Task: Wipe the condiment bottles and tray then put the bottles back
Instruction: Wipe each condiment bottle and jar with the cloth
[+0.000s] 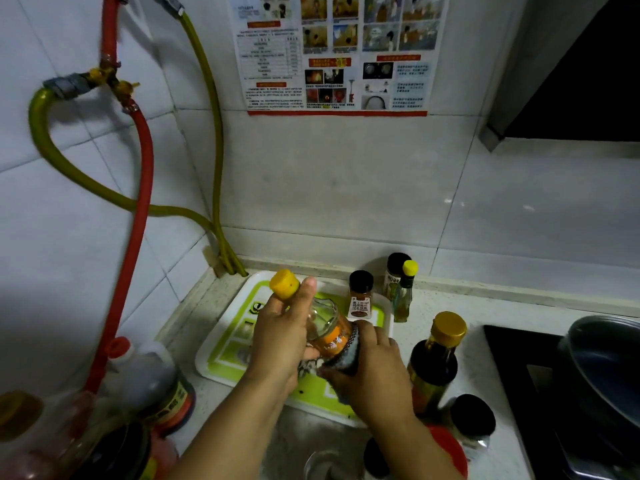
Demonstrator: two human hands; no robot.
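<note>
Left hand (284, 336) grips yellow-capped bottle (323, 327) (cap at 10 o'clock); right hand (372, 362) clasps cloth (343, 358); rotate bottle, wipe full circumference.

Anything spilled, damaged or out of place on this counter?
No spill or damage shows. The left hand holds a yellow-capped bottle tilted over the green-and-white tray while the right hand presses a cloth on it. One spice jar stands at the tray's far edge; dark specks dot the tray's near edge.
</note>
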